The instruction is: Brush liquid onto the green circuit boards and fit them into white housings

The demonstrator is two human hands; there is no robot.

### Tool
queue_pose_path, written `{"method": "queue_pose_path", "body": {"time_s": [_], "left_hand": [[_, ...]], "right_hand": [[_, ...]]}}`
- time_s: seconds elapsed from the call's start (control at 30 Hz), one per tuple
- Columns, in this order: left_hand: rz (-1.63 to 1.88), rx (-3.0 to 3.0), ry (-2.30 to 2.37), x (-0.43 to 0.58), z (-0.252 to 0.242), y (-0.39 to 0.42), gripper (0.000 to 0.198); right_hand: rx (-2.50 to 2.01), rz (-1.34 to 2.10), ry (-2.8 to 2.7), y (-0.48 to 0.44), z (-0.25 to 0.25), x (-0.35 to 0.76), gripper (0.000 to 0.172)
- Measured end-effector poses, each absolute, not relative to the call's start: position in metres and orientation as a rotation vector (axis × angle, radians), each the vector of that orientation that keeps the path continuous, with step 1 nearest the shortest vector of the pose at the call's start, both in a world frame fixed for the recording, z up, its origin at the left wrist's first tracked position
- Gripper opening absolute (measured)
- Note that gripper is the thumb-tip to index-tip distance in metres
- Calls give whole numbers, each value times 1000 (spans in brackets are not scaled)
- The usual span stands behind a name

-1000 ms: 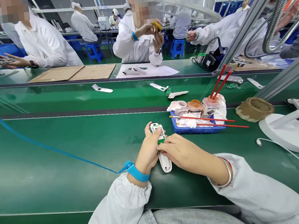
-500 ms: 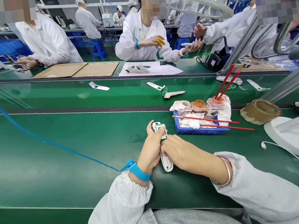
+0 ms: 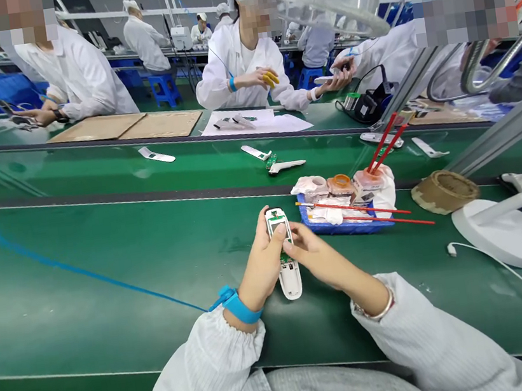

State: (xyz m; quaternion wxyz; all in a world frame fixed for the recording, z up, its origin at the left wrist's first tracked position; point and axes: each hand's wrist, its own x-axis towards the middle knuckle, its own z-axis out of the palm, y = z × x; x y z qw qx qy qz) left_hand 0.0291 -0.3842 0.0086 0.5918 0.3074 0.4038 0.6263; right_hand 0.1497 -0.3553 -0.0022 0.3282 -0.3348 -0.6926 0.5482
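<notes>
Between my hands is a white handheld device housing [image 3: 291,281] with a green circuit board [image 3: 275,216] exposed in its upper half. My left hand [image 3: 264,256] grips it from the left, thumb lying across the board. From the right, my right hand [image 3: 313,249] closes on the same housing, its thumb pressing near the board's lower end and its fingers partly hidden behind. The housing's rounded lower end points toward me. A blue wrist strap [image 3: 241,306] with a cord circles my left wrist.
Right of my hands sits a blue tray [image 3: 347,230] with small jars and red-handled brushes. Beyond it are a brown tape roll [image 3: 446,191], a white lamp base [image 3: 511,233] and a white cable [image 3: 500,261]. White housing parts [image 3: 287,166] lie on the green belt; co-workers sit opposite.
My right hand has shifted from covering the housing's middle to its right edge, thumb now on top. More of the board shows. The parts on the belt appear further left.
</notes>
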Motion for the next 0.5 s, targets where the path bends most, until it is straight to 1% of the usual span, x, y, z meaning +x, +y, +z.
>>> {"method": "queue_pose_path", "body": {"time_s": [0.07,0.17,0.4,0.5], "left_hand": [[1454,735,919,29,8,-384,56],[1438,739,889,27,10,-384,59],[1342,847,974,23,15,-388,58],[1357,855,993,23,17,-394,63]], "right_hand": [[-877,1605,-1757,-359,-5,142,40],[-892,1763,-1645,-364,-6,136,46],[-895,1909,-1491,-369,-10,136,42],[-869,1948,-1446,-376,-9,136,43]]}}
